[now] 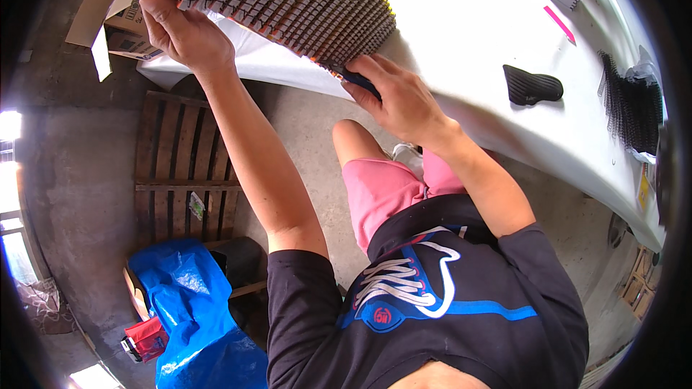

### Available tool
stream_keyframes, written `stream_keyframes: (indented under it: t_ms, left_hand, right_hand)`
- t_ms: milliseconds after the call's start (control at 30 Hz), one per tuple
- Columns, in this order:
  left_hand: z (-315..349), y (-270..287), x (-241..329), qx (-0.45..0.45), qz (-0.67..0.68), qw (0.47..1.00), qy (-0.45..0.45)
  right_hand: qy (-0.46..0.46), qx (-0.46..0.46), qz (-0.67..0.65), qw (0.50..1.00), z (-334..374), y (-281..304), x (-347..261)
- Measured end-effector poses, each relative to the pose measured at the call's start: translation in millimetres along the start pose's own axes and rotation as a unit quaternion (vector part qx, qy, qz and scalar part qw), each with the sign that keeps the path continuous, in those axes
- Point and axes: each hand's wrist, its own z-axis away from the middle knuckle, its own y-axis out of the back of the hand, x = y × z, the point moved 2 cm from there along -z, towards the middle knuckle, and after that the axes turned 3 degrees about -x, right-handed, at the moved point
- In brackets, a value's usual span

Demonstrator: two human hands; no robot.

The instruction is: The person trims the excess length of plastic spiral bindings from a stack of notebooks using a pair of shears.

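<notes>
My hands are both busy at the near edge of the wire-ringed stack [288,7]: the left hand [191,39] grips its left corner, and the right hand [407,101] is closed around a dark blue tool [362,83] at its near right corner. The stack sits on the white surface [461,14], toward 10 o'clock from my right hand and between 2 and 3 from my left. Its near edge slants from 10 to 4 o'clock between them; cropping hides its true long axis. Neither hand is clearly nearer.
</notes>
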Motion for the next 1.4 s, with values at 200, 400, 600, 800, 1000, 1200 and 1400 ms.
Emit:
stream_keyframes:
  t_ms: [200, 400, 600, 800, 1000, 1200, 1400]
  left_hand:
    - [-1, 0, -1, 0.010, -0.011, 1.000, -0.008]
    - [-1, 2, -3, 0.000, 0.001, 1.000, -0.002]
    - [-1, 3, -3, 0.009, -0.001, 1.000, 0.001]
    - [-2, 1, -3, 0.013, -0.010, 1.000, -0.011]
    - [-1, -1, 0, 0.000, 0.008, 1.000, 0.000]
    - [-3, 3, -4, 0.008, 0.002, 1.000, -0.016]
    - [0, 2, 0, -0.008, 0.003, 1.000, 0.006]
  right_hand:
    - [-0.340, -0.175, -0.483, 0.788, -9, 9, 0]
    - [-0.028, 0.030, -0.051, 0.998, 6, 6, 3]
    - [0.003, 0.018, 0.092, 0.996, 6, 6, -4]
    - [-0.050, -0.030, 0.044, 0.997, 10, -5, -1]
    - [0.015, 0.035, 0.159, 0.987, 12, -4, -2]
    - [-0.002, 0.011, 0.137, 0.991, 12, -5, -3]
    - [-0.242, -0.085, -0.316, 0.914, 15, -16, 2]
